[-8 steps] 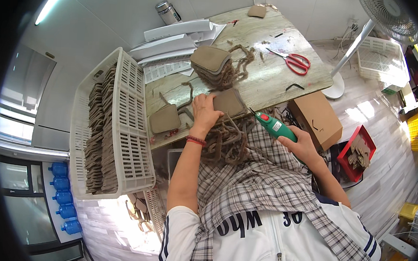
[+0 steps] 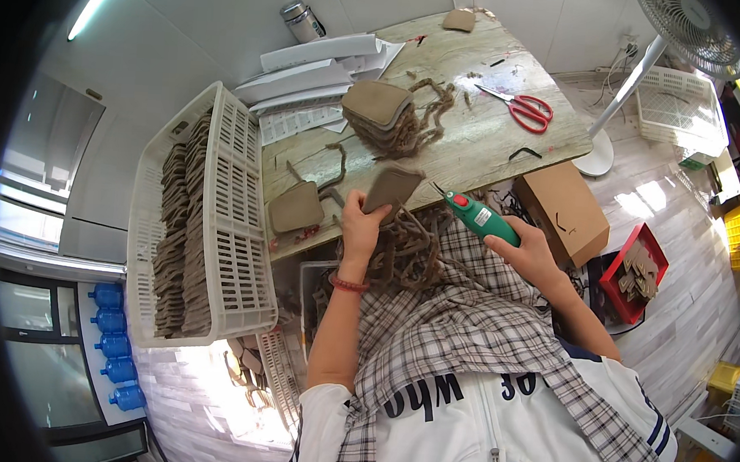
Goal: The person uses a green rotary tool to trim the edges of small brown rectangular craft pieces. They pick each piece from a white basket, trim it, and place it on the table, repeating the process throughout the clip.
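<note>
My left hand [image 2: 360, 230] is closed on a flat brown fabric pad [image 2: 395, 185] with rounded corners, holding it tilted up over the table's near edge. In my right hand [image 2: 523, 249] is a green handheld power tool [image 2: 479, 217] with a red button; its thin tip points at the pad, apparently a little apart from it. Just beyond the pad stands a stack of similar brown pads [image 2: 378, 104] with fuzzy edges. Another brown pad [image 2: 297, 208] lies flat to the left. Fuzzy brown strips [image 2: 404, 258] hang in a tangle below my left hand.
Red-handled scissors [image 2: 530, 114] and a black hex key [image 2: 525, 153] lie on the table [image 2: 482, 60]. A white crate [image 2: 243, 223] full of brown pads stands left. Papers [image 2: 316, 67] are at the back. To the right are a cardboard box [image 2: 565, 205], red tray [image 2: 661, 264] and fan [image 2: 692, 26].
My left hand has lifted the pad off the table edge and tilted it up. My right hand with the green tool has shifted slightly to the left.
</note>
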Tool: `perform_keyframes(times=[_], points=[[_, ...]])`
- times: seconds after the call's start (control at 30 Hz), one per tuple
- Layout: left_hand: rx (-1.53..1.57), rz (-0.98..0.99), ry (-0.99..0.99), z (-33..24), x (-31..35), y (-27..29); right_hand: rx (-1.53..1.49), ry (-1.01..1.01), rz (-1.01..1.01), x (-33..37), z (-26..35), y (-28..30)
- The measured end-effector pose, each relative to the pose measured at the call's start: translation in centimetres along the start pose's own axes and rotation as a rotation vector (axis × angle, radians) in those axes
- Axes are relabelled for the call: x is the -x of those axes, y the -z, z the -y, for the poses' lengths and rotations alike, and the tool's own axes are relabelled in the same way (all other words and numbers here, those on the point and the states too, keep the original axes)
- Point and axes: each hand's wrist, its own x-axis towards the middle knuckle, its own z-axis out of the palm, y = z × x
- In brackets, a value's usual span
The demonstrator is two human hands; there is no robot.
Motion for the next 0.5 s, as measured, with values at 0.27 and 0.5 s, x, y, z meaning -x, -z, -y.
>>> perform_keyframes(times=[0.27, 0.5], points=[[1.253, -0.344, 0.146, -7.6, 2.2, -0.7, 0.055, 0.066, 0.003, -1.3, 3.0, -3.0], [1.359, -0.466, 0.174, -8.1, 1.3, -1.6, 0.06, 0.047, 0.02, -1.0, 4.4, -3.6]])
